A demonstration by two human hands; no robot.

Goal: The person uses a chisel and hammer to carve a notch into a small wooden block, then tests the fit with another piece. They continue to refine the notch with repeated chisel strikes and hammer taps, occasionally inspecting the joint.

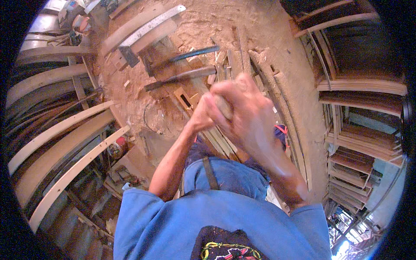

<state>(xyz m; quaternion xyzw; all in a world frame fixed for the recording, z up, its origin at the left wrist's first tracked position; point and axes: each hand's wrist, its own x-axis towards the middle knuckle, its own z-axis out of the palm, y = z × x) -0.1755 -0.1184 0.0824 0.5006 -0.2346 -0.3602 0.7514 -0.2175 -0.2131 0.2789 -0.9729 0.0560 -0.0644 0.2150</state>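
My right hand is closed in a fist in the middle of the view, raised over the work area. My left hand is closed too, pressed up against it. Between them shows a rounded, pale brown end, perhaps a wooden handle; the rest is hidden by my fingers and blurred. Just left of my hands lies a piece of wood with a dark rectangular slot cut in it. Beyond it rest a long dark tool with a wooden handle and a dark tool with a blue strip.
A try square lies on boards at the far left. Sawdust and shavings cover the ground. Long timber strips run along the right of my hands. Stacked planks line the right side, and more boards lean at left.
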